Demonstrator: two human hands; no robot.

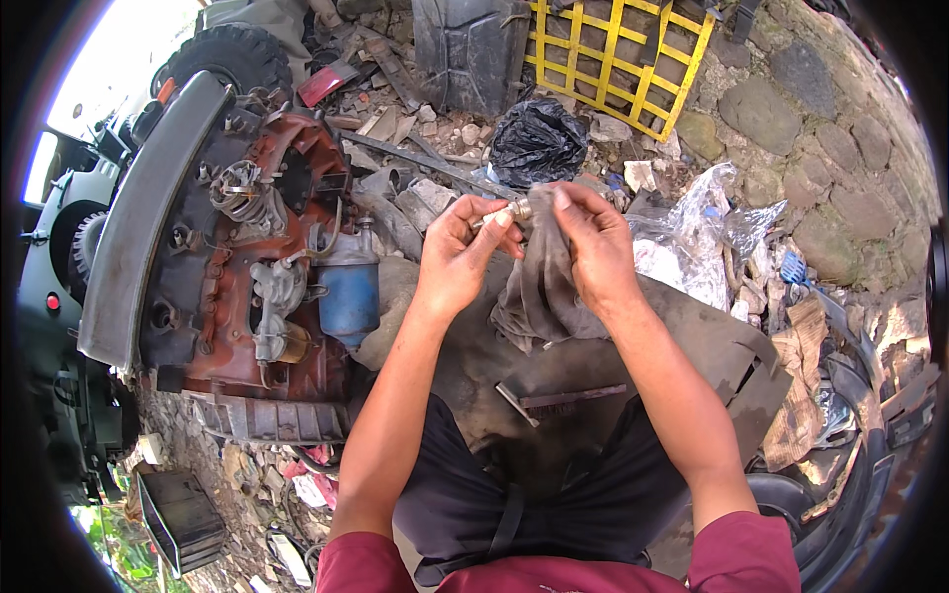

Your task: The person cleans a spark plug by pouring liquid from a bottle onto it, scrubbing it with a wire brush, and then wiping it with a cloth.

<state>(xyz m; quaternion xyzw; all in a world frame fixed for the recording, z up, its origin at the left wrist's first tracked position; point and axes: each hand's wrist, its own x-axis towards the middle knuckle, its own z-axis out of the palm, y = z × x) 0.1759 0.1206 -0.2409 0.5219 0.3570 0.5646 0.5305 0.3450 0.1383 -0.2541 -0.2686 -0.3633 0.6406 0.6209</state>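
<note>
Between the fingers of my left hand point(463, 248) is a small metal fitting point(522, 210), perhaps a spark plug, partly hidden by the fingertips. My right hand point(599, 241) pinches a grey-brown cloth point(547, 289) against the fitting's far end, and the rest of the rag hangs down. Below the cloth, a wire brush point(574, 396) with a dark handle and a short metal rod point(517, 404) lie on a dark, stained mat point(667, 333) in front of my knees.
To the left stands a red-brown engine block point(237, 296) with a blue filter canister point(348, 296). Ahead are a black plastic bag point(537, 141), a yellow metal grid point(619, 59) and rubble. Clear plastic wrap point(704, 230) lies right, before a stone wall point(771, 118). A metal box point(180, 519) sits lower left.
</note>
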